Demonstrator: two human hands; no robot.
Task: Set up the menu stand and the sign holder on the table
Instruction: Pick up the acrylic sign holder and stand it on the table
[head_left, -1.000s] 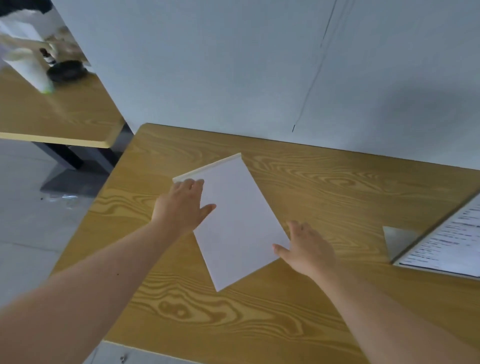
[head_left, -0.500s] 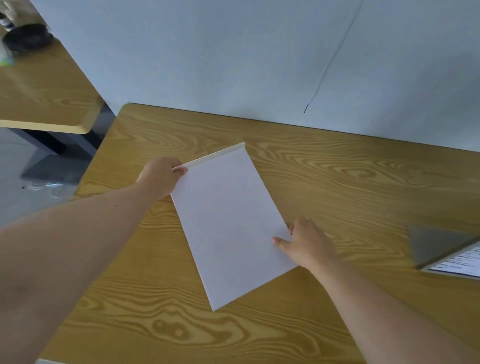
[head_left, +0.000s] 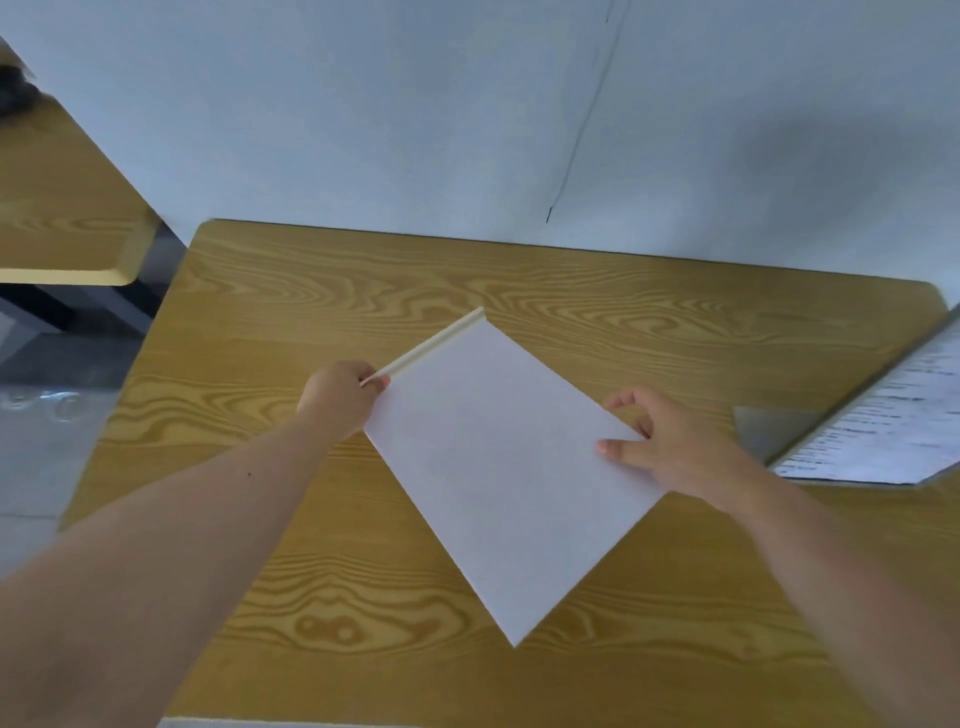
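A flat white sign holder (head_left: 498, 467) lies slanted on the wooden table (head_left: 649, 322), with a pale strip along its far edge. My left hand (head_left: 340, 397) pinches the left end of that strip at the panel's far-left corner. My right hand (head_left: 670, 449) grips the panel's right edge, thumb on top and fingers curled behind. At the right edge of the view a menu stand (head_left: 883, 431) with printed text leans over a grey base (head_left: 769, 431).
A white wall (head_left: 467, 114) runs along the table's far edge. Another wooden table (head_left: 62, 218) stands to the left across a gap, with dark legs and grey floor (head_left: 47, 441) below it.
My left hand slid from the panel's top face to its far-left corner and pinched it. My right hand closed on the right edge. The panel has turned more diagonal.
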